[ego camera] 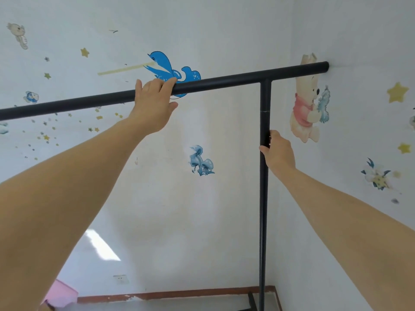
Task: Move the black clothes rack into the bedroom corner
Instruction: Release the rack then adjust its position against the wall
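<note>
The black clothes rack (224, 83) stands close to the white walls, in the room corner. Its top bar runs from the left edge to the right wall, where its end (324, 66) touches or nearly touches the wall. A vertical post (263, 209) drops from the bar to a black foot (251, 299) on the floor. My left hand (155, 102) grips the top bar from above, left of the post. My right hand (278, 151) is wrapped around the post about a third of the way down. No clothes hang on the rack.
Cartoon stickers cover both walls: a blue bird (170, 68), blue mushrooms (202, 160), a bear (307, 102). A wall socket (121, 279) sits low on the back wall above a brown skirting board (179, 294). Something pink (61, 292) lies at bottom left.
</note>
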`<state>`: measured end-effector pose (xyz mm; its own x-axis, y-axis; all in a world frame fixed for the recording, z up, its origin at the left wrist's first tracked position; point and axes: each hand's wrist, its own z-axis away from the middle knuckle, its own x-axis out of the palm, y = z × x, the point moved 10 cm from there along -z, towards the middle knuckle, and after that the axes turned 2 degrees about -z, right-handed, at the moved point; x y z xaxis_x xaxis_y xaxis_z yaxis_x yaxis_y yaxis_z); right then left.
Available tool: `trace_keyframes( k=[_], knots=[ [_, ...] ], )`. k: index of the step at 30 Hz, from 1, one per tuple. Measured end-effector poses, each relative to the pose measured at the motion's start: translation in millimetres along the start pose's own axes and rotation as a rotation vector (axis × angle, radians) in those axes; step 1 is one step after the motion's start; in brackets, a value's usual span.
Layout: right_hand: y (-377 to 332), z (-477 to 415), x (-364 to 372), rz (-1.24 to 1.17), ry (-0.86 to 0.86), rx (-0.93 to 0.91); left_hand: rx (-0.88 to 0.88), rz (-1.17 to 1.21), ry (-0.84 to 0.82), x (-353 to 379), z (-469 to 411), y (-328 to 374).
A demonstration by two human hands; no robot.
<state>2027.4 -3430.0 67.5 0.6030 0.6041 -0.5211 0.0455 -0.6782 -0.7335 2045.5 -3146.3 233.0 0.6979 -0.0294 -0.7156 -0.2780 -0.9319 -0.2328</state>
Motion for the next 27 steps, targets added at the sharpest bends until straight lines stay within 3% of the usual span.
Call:
trace_keyframes(
  k=[6, 12, 18, 27],
  knots=[
    [-10, 31, 17, -0.08, -0.021, 0.103, 0.092, 0.052, 0.043, -7, 31, -9],
    [-43, 94, 37, -0.059, 0.053, 0.052, -0.021, 0.084, -0.04, -1, 91, -69],
    [-133, 196, 152, -0.1, -0.381, -0.128, -0.145, 0.038, -0.174, 2, 210, -163],
    [-264, 347, 273, -0.167, -0.731, -0.329, -0.435, -0.019, -0.347, -34, 405, -340]
  ],
)
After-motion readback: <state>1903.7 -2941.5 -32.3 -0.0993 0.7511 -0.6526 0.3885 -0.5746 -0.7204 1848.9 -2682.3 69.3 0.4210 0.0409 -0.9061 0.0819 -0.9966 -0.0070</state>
